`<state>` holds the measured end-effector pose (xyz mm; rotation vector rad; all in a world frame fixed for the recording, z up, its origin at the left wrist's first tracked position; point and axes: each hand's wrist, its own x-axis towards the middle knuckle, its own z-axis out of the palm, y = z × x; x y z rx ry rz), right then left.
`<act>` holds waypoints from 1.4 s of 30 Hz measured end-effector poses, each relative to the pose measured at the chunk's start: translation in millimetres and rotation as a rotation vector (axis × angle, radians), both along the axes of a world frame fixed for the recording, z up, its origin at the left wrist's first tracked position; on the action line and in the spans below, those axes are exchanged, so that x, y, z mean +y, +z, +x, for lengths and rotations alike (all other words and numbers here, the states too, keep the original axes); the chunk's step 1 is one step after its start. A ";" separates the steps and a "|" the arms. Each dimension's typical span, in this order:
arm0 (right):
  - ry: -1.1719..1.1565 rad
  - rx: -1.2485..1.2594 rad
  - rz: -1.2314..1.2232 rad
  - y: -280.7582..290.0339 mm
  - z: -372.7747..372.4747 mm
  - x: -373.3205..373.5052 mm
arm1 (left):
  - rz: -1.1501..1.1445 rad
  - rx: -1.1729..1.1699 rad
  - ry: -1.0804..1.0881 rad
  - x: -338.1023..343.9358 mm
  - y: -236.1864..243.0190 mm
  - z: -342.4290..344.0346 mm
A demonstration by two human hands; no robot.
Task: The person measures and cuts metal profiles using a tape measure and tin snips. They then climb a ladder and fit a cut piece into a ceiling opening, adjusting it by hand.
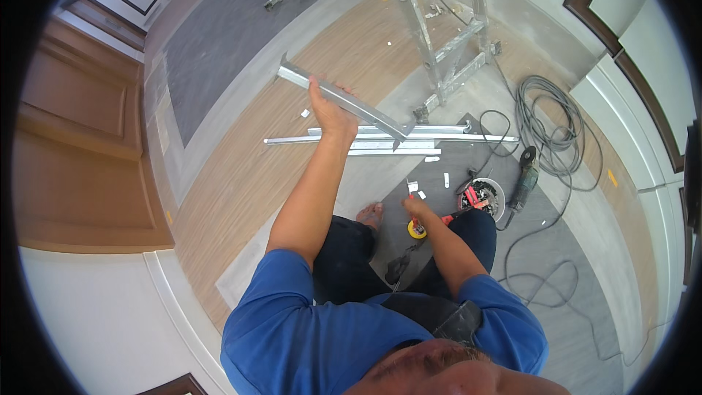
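Note:
My left hand (pixel 334 111) is raised ahead of me, its fingers wrapped round a short galvanised metal channel (pixel 365 112) with bent, flared ends. The channel slants down to the right, over several long metal profiles (pixel 351 139) lying on the floor. Low between my knees, my right hand (pixel 417 207) is closed; what it grips is mostly hidden, with a bit of orange-red below it. Close under that hand sits a yellow round tool (pixel 416 230), perhaps a tape measure. Red-handled tools (pixel 475 197) stick out of a white bucket (pixel 491 189) by my right knee.
An aluminium stepladder (pixel 446 44) stands ahead to the right. A green angle grinder (pixel 523 183) lies right of the bucket, near a coiled grey cable (pixel 552 121) trailing across the floor. White scraps (pixel 447 180) are scattered about. Brown panelled doors (pixel 80 139) line the left.

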<state>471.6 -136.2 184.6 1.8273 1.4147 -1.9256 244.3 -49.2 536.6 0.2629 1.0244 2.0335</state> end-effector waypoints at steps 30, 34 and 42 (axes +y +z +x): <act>0.042 -0.236 0.553 -50.5 -12.3 74.5 | -0.230 0.468 -0.068 62.9 -73.5 4.4; -0.055 -0.147 0.450 -74.5 14.6 87.1 | -0.238 0.645 -0.110 64.5 -81.3 7.9; 0.109 -0.048 0.608 -52.6 47.4 95.3 | -0.145 0.694 -0.067 77.5 -85.7 25.0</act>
